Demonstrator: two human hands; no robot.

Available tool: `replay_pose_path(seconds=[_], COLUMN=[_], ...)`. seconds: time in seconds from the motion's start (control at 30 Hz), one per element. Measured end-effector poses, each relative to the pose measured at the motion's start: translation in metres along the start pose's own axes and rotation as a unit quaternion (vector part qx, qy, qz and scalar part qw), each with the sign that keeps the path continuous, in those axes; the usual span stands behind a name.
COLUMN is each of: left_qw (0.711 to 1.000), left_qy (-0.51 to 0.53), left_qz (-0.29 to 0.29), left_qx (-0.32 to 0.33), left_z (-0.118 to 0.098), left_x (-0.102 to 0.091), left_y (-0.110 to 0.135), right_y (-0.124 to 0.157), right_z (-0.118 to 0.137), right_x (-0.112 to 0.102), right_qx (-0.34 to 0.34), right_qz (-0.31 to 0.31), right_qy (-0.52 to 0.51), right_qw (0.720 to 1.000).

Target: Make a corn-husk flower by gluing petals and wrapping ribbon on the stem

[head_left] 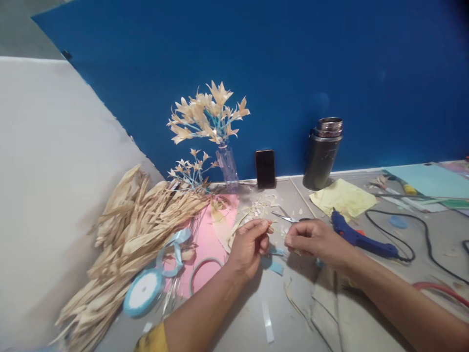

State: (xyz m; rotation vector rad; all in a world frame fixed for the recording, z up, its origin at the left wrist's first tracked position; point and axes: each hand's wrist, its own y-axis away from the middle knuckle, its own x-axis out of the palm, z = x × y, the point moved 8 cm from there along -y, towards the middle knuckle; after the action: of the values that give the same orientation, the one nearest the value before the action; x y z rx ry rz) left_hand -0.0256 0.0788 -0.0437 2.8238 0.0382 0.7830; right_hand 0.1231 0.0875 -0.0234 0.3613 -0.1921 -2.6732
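My left hand (249, 247) is raised over the middle of the table, thumb and fingers pinched together. A small pale bit shows at its fingertips, too small to name. Just to the right, my right hand (311, 238) is closed in a pinch too, its fingertips a short way from the left ones; whatever it holds is hidden. Scissors (287, 218) lie behind the hands among pale husk scraps (261, 206). Light blue ribbon pieces (273, 266) rest on the table below the hands. A blue glue gun (361, 238) lies to the right of my right hand.
Dried corn husks (132, 234) are heaped at left, beside a ribbon spool (143, 292) and pink paper (200, 244). Husk flowers (208, 110) stand in a clear bottle (227, 166). A phone (265, 168) and dark flask (322, 155) stand before the blue wall. Yellow paper (342, 198) lies right.
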Motion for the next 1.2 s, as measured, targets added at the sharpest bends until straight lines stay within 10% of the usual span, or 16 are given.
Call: replay_pose_path(seconds=[0.37, 0.6, 1.2], left_qw=[0.973, 0.992, 0.999], left_qy=[-0.044, -0.095, 0.017], left_qz=[0.182, 0.070, 0.027], left_qx=[-0.132, -0.036, -0.042], left_z=[0.035, 0.019, 0.009], left_x=[0.036, 0.020, 0.015], left_y=[0.024, 0.016, 0.013], right_y=[0.002, 0.006, 0.004], right_z=[0.000, 0.015, 0.004], right_x=[-0.007, 0.004, 0.013], right_qx=[-0.011, -0.079, -0.008], right_qz=[-0.067, -0.085, -0.024], right_qy=[-0.066, 0.092, -0.001], right_qw=[0.995, 0.989, 1.000])
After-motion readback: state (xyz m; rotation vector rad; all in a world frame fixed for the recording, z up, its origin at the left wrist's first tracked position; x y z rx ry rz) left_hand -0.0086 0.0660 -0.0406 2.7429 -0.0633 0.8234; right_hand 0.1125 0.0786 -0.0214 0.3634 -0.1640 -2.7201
